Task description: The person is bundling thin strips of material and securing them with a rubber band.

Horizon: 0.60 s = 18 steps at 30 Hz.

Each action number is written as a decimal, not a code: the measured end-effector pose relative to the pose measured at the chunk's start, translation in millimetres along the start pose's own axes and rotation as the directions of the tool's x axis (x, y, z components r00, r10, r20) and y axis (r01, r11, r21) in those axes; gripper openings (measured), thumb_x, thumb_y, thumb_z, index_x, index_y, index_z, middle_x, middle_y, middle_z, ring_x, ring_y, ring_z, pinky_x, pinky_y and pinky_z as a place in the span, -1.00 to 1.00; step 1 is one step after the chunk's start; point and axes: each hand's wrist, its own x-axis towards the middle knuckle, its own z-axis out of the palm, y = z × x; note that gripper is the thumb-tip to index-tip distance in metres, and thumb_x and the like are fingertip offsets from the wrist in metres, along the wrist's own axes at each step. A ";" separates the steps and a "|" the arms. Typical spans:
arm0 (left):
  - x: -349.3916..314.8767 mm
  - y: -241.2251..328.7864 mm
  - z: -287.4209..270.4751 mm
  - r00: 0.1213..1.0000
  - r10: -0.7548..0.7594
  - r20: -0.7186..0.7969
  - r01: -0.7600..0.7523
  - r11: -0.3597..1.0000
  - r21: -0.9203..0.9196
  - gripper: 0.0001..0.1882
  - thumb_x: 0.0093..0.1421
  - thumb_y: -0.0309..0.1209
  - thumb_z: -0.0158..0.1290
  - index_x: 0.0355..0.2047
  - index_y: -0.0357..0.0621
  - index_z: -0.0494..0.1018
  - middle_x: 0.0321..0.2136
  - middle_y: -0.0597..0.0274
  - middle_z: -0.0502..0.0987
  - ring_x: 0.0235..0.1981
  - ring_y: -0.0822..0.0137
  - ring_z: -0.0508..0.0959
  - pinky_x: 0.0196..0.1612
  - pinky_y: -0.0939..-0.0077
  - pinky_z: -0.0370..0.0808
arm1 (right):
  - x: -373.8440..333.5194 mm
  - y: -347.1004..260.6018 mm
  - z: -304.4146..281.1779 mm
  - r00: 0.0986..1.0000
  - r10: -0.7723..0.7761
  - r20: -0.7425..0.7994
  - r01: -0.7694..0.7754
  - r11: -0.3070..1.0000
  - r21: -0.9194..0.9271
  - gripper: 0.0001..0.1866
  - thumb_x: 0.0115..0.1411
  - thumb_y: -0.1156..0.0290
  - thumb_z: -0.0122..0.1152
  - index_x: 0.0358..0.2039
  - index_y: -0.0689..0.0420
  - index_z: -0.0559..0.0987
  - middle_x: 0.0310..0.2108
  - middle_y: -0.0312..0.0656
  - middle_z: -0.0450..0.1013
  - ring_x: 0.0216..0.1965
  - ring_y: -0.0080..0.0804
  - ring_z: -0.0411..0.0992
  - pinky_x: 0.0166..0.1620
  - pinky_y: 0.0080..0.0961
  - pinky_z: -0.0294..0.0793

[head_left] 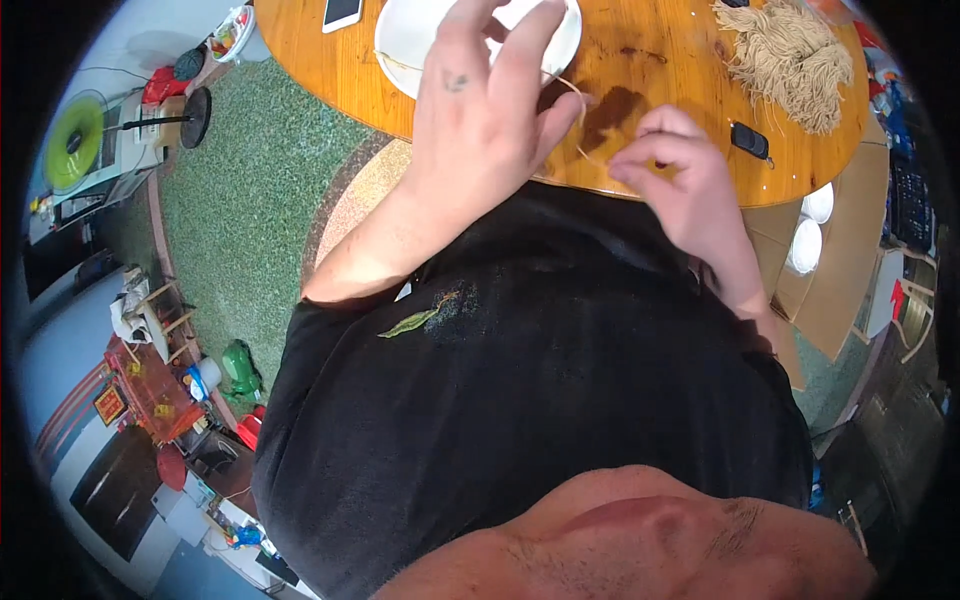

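My left hand [480,115] arches over a round white plate [400,35] near the table's far edge in view. Its fingers bend down and their tips run out of the picture, so what they hold is hidden. A thin tan string [584,120] comes out beside the left thumb and curves down to my right hand [682,165]. The right thumb and forefinger are pinched together on the string's end. Another stretch of thin string or line crosses the plate's left side.
A bundle of tan yarn [795,65] lies on the wooden table [650,45] at the right, a black key fob [750,141] below it. A white phone [342,14] is at upper left. Cardboard [835,270] and a green fan [82,142] stand beyond the table.
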 end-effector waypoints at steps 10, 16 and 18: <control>-1.3 -40.1 -78.6 0.834 0.082 0.546 -0.154 0.984 0.087 -0.59 0.12 -0.53 0.23 0.01 -0.03 0.58 -0.33 0.33 0.64 -0.21 0.30 0.64 0.06 0.27 0.39 | 1.1 51.7 -6.5 0.990 0.048 0.135 -0.085 -0.568 0.819 -0.74 0.44 0.22 0.15 -0.08 0.15 0.61 -0.23 -0.31 0.28 -0.30 -0.55 0.22 -0.38 -0.74 0.28; 9.4 -15.3 -71.4 0.823 0.039 0.566 -0.037 0.999 -0.016 -0.52 0.02 -0.27 0.45 -0.06 -0.15 0.60 -0.12 0.13 0.64 -0.07 0.03 0.62 0.00 0.23 0.52 | -4.2 48.2 28.2 0.972 0.226 0.058 -0.024 -0.151 0.988 -0.86 0.39 0.47 0.22 -0.08 0.15 0.63 -0.28 -0.26 0.54 -0.32 -0.54 0.44 -0.29 -0.66 0.49; 14.3 -10.5 -52.6 0.826 0.014 0.564 0.016 0.999 -0.048 -0.50 0.02 -0.22 0.46 -0.07 -0.16 0.59 -0.18 0.08 0.65 -0.13 -0.04 0.64 -0.10 0.26 0.55 | 2.8 35.0 37.6 0.956 0.292 0.027 -0.013 -0.051 0.999 -0.89 0.36 0.47 0.24 -0.13 0.15 0.63 -0.31 -0.25 0.55 -0.32 -0.49 0.49 -0.28 -0.61 0.51</control>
